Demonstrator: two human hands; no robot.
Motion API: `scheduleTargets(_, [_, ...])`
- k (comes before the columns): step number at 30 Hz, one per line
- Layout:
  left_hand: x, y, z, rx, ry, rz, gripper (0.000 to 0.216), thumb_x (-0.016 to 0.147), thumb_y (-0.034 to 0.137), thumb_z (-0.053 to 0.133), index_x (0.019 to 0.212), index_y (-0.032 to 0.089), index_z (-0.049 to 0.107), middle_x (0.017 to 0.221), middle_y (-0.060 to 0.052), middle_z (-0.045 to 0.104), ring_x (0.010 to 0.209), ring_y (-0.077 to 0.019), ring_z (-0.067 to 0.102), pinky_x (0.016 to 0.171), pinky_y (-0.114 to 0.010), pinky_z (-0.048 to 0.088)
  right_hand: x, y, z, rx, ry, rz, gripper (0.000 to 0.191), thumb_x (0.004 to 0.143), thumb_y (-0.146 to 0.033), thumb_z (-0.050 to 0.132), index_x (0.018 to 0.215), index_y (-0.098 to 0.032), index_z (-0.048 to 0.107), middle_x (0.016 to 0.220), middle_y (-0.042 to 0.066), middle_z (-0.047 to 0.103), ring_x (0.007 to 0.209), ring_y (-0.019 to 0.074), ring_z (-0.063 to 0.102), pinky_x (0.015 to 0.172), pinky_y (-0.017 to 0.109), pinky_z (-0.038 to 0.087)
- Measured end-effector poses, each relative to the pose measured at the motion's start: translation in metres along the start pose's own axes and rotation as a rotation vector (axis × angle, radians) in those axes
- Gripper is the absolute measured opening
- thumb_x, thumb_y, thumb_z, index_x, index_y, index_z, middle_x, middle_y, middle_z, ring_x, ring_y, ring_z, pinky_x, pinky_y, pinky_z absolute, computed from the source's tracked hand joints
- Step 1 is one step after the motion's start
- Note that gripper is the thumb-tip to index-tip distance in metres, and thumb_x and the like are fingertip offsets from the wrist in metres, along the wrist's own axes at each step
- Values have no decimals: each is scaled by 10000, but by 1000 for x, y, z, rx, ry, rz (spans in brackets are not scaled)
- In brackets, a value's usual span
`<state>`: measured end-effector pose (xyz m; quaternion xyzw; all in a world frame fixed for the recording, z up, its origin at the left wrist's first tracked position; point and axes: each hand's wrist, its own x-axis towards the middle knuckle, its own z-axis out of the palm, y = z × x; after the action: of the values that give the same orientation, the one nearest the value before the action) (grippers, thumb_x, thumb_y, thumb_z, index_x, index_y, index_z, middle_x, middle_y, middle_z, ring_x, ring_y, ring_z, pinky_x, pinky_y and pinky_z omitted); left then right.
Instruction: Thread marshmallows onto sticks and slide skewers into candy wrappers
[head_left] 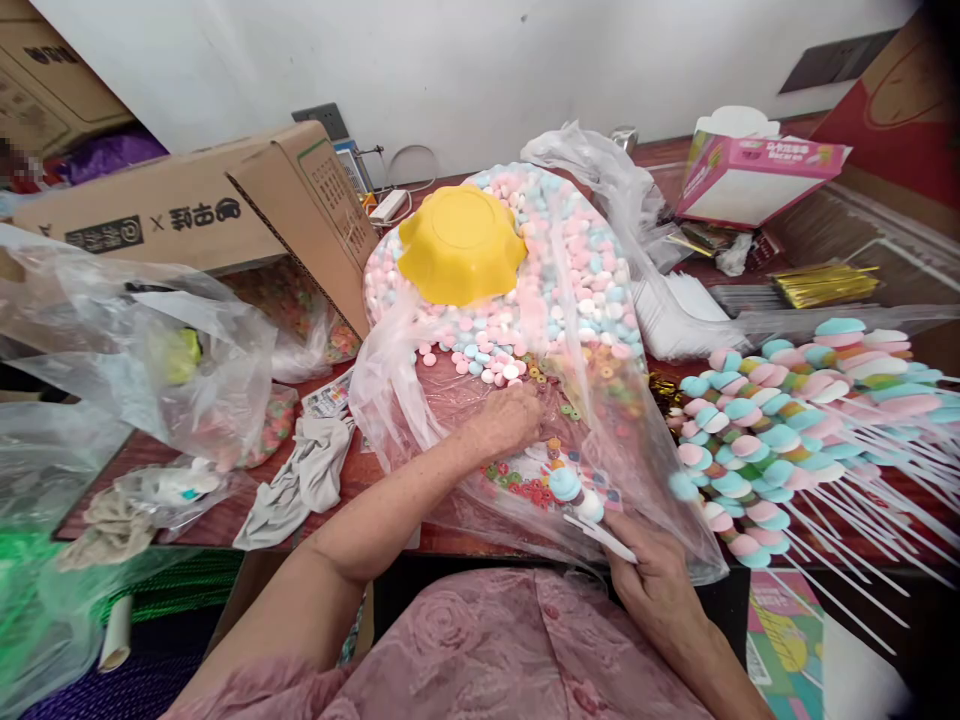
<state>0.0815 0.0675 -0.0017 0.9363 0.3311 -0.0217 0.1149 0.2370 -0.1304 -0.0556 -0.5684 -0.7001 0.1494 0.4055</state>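
Note:
My left hand (514, 418) reaches over a clear plastic bag (450, 400), fingers curled together beside some small ring-shaped candies (537, 370). Anything between those fingertips is hidden. Low on the right, my right hand (654, 565) is closed around a candy skewer (600, 535), whose white stick shows. A pale blue piece (565, 484) and a white piece (590, 505) sit at its end. Red and green rings (529, 490) lie just left of them. Behind my left hand spreads a heap of pink, blue and white round candies (585, 250), with an upturned yellow bowl (465, 240) on top.
Many finished-looking candy skewers (772, 430) are piled at the right edge. Behind them are gold twist ties (825, 285) and a pink box (757, 180). A cardboard box (300, 220) stands at left, with grey cloth gloves (304, 475) in front.

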Motion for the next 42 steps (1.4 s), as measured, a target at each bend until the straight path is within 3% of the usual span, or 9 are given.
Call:
scheduleTargets(7, [-13,8,9,-44,167,71,148,869,170,535,850,134,677,1022,-155,614,1054,-281,532,881,-407,490,-6,10,2,1,28,11,417,791,-51,439,1097,-183,688,857,56,753,697,192,702,625,280,546])
scheduleTargets(14, [-54,15,8,-1429,363,-299,247,671,300,786,819,127,690,705,-30,689,586,-131,620,578,-267,514,8,-4,-11,63,36,99,228,886,-145,464,791,-184,667,612,1,618,521,148,568,502,241,464])
scheduleTargets(18, [-76,26,9,-1811,513,-403,336,536,281,887,780,135,709,689,-17,714,590,-132,654,584,-255,532,15,-11,-7,75,-8,87,240,874,-154,458,865,-178,696,661,13,658,542,157,583,533,252,479])
scheduleTargets(22, [-85,33,14,-1748,663,-373,293,562,300,884,762,151,729,721,-18,724,600,-130,654,596,-265,554,16,-13,1,11,-14,22,381,807,-95,440,1065,-178,708,851,53,751,687,196,687,637,280,529])
scheduleTargets(26, [-92,32,21,-1143,827,-143,81,747,247,763,801,188,753,819,-57,749,779,-176,691,751,-314,578,19,-19,2,-87,-92,48,373,777,-72,395,948,-158,715,693,38,713,557,179,631,541,261,477])
scheduleTargets(30, [-98,31,29,-712,786,111,193,856,161,591,952,204,752,982,-111,752,951,-215,699,905,-384,553,22,-25,5,-149,-133,56,426,734,-43,367,961,-144,714,648,30,687,500,166,589,507,254,435])
scheduleTargets(34, [-97,37,31,-1033,821,-78,289,856,237,637,1139,218,688,1073,-93,731,951,-196,698,881,-355,567,22,-25,11,-94,-63,53,451,756,-42,374,1035,-142,714,725,37,728,553,168,636,545,249,480])
scheduleTargets(37, [-95,40,27,-1436,696,-313,330,812,349,705,1106,200,707,1033,-72,735,792,-158,689,731,-290,581,22,-21,15,-43,-16,42,460,776,-44,386,1088,-152,707,897,65,759,732,193,703,673,276,539])
scheduleTargets(42, [-91,41,29,-1639,541,-308,256,778,391,741,896,168,781,880,-51,753,777,-154,658,772,-264,531,21,-13,20,-10,-13,35,449,817,-56,407,1134,-176,702,983,74,761,798,208,718,716,303,562])
